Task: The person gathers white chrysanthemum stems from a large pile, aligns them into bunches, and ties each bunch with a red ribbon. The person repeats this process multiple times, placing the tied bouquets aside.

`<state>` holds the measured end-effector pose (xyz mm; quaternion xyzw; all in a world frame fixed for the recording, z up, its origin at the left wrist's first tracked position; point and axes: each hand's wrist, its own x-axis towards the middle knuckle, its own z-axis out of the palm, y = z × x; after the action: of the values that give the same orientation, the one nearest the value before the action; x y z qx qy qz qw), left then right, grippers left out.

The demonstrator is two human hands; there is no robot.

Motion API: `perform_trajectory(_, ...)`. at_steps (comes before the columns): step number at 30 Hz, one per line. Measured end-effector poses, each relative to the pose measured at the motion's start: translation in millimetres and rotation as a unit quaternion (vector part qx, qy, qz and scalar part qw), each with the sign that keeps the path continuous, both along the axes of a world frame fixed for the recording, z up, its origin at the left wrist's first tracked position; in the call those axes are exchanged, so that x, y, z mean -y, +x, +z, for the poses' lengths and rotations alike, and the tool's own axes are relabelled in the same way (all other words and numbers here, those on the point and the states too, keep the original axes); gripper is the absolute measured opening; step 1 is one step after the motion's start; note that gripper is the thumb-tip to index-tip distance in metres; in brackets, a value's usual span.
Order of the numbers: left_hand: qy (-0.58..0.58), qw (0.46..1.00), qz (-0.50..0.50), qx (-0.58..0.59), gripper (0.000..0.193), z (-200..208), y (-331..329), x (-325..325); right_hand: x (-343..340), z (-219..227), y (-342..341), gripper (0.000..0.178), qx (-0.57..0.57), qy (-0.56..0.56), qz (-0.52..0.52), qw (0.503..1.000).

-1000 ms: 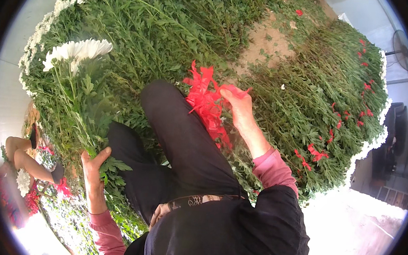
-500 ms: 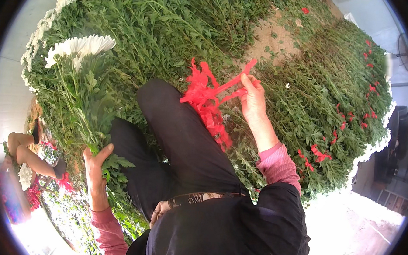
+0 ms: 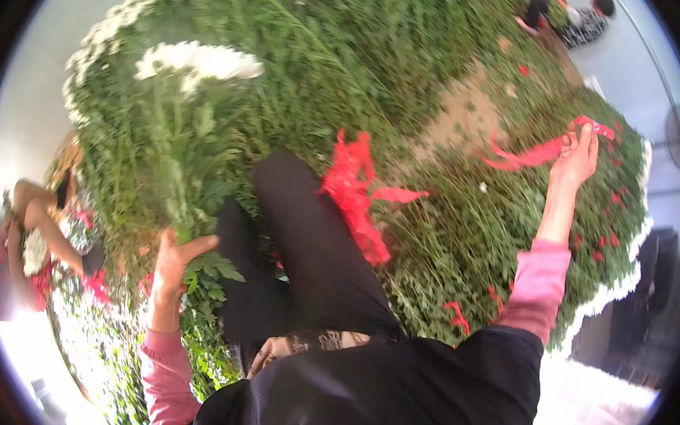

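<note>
My left hand [image 3: 173, 265] is wrapped round the stems of a bunch of white chrysanthemums [image 3: 197, 63], held upright with the blooms at the far end. Its thumb sticks out to the right across the stems. Out to the right, my right hand [image 3: 575, 157] pinches a red plastic strip [image 3: 534, 156], whose loose tail trails to the left. A tangle of red strips [image 3: 356, 206] lies over my knee and thigh, one strip poking out to the right. The bunch and the strip look blurred by motion.
Heaps of leafy stems [image 3: 350, 49] surround my legs. Tied bunches with red strips [image 3: 458, 317] lie at the right. Bare brown ground [image 3: 467, 115] shows between heaps. One person [image 3: 574, 20] sits at the far right; another person's legs [image 3: 47, 226] show at the left.
My right hand has moved right, pulling a red strip away from the tangle on my leg. The bunch in my left hand sits slightly further right in the picture, as the whole view has shifted.
</note>
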<state>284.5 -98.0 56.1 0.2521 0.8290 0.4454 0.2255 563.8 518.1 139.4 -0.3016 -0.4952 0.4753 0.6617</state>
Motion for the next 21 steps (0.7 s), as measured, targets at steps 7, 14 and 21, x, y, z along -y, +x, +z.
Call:
perform_trajectory(7, 0.178, 0.967, 0.033, 0.180, 0.054, 104.1, 6.2, -30.2, 262.5, -35.9, -184.6, 0.017, -0.032, -0.078, 0.507, 0.858)
perform_trajectory(14, 0.210, 0.953, 0.002, 0.217, 0.061, 137.5, -31.6, -16.5, 268.7, 10.0, -221.5, 0.009, -0.054, -0.166, 0.636, 0.752)
perform_trajectory(21, 0.336, 0.918, -0.084, 0.191, 0.052, 123.5, -55.5, -52.0, 310.1, 26.5, -229.8, 0.015, 0.126, 0.046, 0.649, 0.749)
